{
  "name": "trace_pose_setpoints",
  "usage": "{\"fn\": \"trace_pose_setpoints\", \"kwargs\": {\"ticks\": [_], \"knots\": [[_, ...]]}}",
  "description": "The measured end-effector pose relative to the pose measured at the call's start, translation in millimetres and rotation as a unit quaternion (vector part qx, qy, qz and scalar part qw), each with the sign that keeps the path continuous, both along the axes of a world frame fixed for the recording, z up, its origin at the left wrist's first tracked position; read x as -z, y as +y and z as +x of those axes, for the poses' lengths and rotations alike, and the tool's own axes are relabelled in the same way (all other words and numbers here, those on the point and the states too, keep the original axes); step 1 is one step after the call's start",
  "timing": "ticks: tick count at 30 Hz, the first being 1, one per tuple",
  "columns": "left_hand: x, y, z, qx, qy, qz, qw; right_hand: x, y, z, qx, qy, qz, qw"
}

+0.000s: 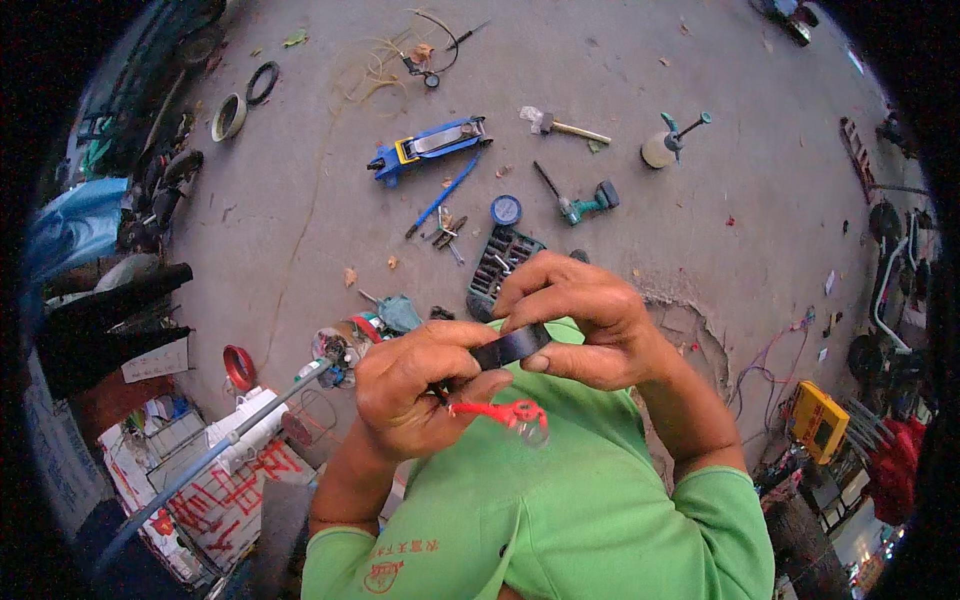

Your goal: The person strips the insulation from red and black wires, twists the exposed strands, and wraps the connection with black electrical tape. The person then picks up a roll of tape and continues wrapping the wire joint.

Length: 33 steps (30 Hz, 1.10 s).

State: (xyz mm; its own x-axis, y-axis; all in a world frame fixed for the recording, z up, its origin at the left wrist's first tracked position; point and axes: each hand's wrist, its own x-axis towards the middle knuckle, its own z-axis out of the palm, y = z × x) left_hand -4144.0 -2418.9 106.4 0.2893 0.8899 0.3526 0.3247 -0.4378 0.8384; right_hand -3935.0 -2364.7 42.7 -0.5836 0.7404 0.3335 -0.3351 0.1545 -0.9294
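Holds glossy black tape-like roll (511,346) near camera, pinched between left hand (425,380) and right hand (588,325), long axis slanting up-right, with red loop-ended lead (490,409) jutting rightward from left grasp, just below roll.

2 hands (415,385) (595,325), 1 black tape roll (512,347), 1 red strip (487,409), 1 floor jack (430,146), 1 blue rod (444,194), 1 mallet (562,127), 1 drill (584,206), 1 spray bottle (660,150), 1 round tin (506,210), 1 socket case (480,302), 1 gauge (431,80), 2 big rings (219,124) (250,87).
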Motion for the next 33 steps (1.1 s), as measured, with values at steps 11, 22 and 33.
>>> {"fn": "trace_pose_setpoints", "kwargs": {"ticks": [11, 22, 33], "knots": [[-22.9, 0.9, 4.9, -0.097, 0.127, 0.029, 0.987, -11.0, -6.2, -0.5, 0.155, -0.078, 0.142, 0.975], [-25.9, 3.4, 4.6, -0.107, 0.19, 0.011, 0.976, -14.3, -10.1, -4.8, 0.18, -0.126, 0.199, 0.955], [-23.0, 8.3, 6.4, -0.084, 0.253, 0.007, 0.964, -10.9, -8.9, -7.0, 0.2, -0.122, 0.224, 0.946]]}}
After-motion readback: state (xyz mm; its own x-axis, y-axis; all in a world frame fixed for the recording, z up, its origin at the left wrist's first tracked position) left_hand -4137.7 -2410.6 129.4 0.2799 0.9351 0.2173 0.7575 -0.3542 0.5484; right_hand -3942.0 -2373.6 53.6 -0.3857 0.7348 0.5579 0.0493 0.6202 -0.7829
